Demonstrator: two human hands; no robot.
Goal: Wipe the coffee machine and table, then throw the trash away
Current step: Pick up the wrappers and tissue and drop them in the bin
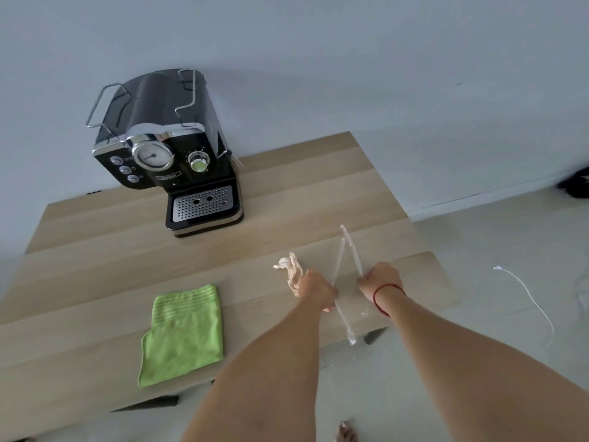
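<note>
A black and chrome coffee machine (169,154) stands at the back of the wooden table (95,282). A folded green cloth (183,334) lies flat on the table near its front edge. My left hand (317,290) grips one side of a clear plastic bag (345,250) and also holds a crumpled beige tissue (293,272). My right hand (381,277), with a red string on its wrist, pinches the other side of the bag's mouth. The bag is spread between both hands over the table's right part.
The table's right edge runs just beyond my right hand, with grey floor (478,314) below. A white cable (526,295) lies on the floor. A dark object (577,183) sits by the wall at far right. My foot (345,433) shows at the bottom.
</note>
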